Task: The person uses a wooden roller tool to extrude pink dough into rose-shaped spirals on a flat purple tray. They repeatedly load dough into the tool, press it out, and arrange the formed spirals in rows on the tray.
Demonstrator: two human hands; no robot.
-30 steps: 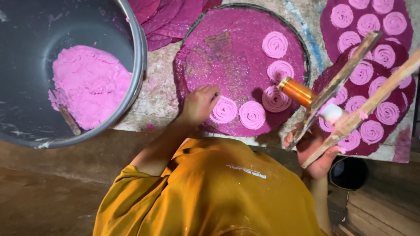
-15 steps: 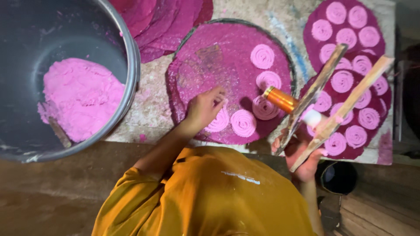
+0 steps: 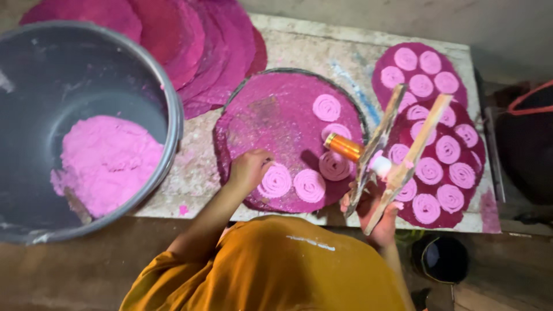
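Pink dough coils sit along the near edge of the round magenta tray [image 3: 271, 121], and my left hand [image 3: 249, 170] rests curled beside one coil [image 3: 276, 181], fingertips touching the tray. My right hand [image 3: 377, 216] is closed around a wooden press [image 3: 397, 152] with an orange nozzle [image 3: 343, 146] aimed over another coil [image 3: 334, 166].

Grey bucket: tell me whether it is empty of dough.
No, the grey bucket holds a mound of pink dough at its bottom.

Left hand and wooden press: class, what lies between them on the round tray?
In the head view, two pink dough spirals lie on the tray between the left hand and the wooden press.
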